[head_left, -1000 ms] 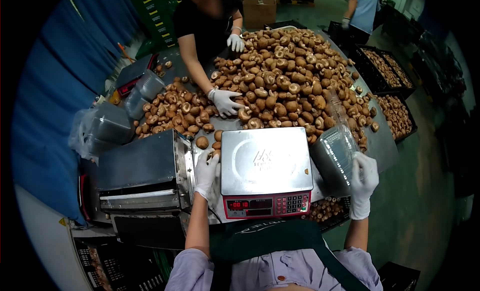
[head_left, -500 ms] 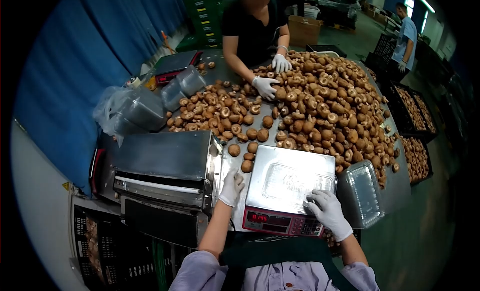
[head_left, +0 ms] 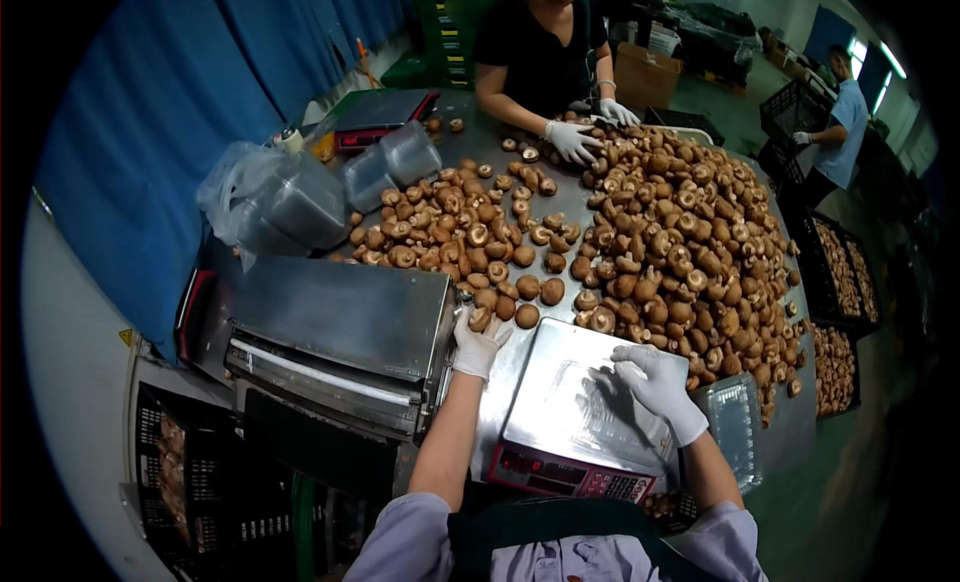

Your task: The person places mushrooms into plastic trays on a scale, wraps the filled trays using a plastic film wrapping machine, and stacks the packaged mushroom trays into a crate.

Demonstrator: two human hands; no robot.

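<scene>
My left hand [head_left: 477, 347], in a white glove, is at the mushrooms left of the scale. Its fingers curve around a brown mushroom [head_left: 479, 320], with others just beyond. My gloved right hand [head_left: 655, 390] hovers over the right side of the metal pan of the scale [head_left: 540, 422]. Its fingers are stretched out and nothing shows in them. The red scale display looks like 0. Faint clear outlines and glare show on the pan; I cannot tell whether a tray lies there. A clear plastic tray [head_left: 735, 432] stands right of the scale.
A large mushroom heap [head_left: 680, 252] covers the right of the table, a smaller one [head_left: 430, 227] the left. A metal machine [head_left: 340, 317] stands left of my arm. Stacked clear trays [head_left: 300, 202] lie behind it. A co-worker [head_left: 540, 72] handles mushrooms opposite; another person [head_left: 845, 132] holds a crate.
My left hand has moved forward to the mushrooms. My right hand has moved up the pan. The display has gone from about 0.145 to 0. The co-worker's hands have shifted back, and the view has shifted.
</scene>
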